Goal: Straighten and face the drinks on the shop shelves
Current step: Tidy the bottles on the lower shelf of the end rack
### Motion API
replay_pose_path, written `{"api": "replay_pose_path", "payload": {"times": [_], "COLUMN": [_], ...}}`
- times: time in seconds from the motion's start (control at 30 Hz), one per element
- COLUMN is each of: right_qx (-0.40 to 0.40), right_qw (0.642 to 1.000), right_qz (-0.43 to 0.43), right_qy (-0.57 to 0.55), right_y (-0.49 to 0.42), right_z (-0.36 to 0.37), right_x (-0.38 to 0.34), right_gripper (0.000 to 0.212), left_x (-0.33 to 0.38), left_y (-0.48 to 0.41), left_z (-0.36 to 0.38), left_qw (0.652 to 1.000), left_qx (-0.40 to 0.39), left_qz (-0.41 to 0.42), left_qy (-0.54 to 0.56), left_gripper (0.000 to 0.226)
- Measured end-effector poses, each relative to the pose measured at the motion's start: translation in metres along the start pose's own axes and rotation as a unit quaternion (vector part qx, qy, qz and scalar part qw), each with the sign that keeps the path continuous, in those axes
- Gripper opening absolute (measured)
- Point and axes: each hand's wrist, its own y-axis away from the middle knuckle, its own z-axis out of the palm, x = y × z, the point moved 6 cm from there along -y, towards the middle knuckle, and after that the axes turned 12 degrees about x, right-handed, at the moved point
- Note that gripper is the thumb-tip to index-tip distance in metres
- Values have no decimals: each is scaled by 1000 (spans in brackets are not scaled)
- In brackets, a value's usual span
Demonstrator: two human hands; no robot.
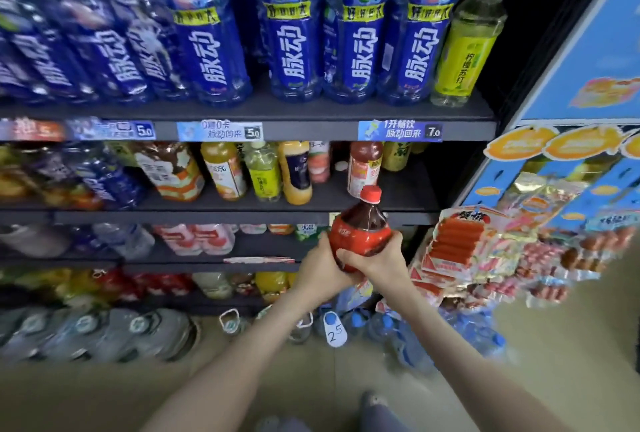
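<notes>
Plainly, the left hand (322,270) and right hand (379,258) both clasp the lower body of the red-capped bottle (360,229), held near upright, cap uppermost, in front of and just below the right end of the juice shelf (408,189).

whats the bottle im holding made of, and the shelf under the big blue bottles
Held bottle: likely clear glossy plastic; dark drink shows through above the red wrap, with light glints. Its red cap looks like opaque plastic. Top shelf: dark, matte, thin and flat, probably painted metal, but the picture leaves that open.
</notes>
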Motion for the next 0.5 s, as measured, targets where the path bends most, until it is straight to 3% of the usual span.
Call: {"api": "replay_pose_path", "payload": {"times": [0.2,0.33,0.5], "right_qx": [-151,-264,-317], "right_qw": [988,956,933], "right_qz": [42,125,168], "right_qy": [-3,-27,-31], "right_y": [63,115,163], "right_z": [72,117,155], "right_x": [0,6,12], "right_gripper": [90,44,26], "left_x": [-82,-135,-169], "left_y": [30,55,81], "left_z": [-81,-127,-166], "left_qw": [987,958,946], "left_qx": [-4,-81,-153], "left_qz": [-76,-138,-161], "left_qy": [144,239,235], "left_gripper": [64,57,56]}}
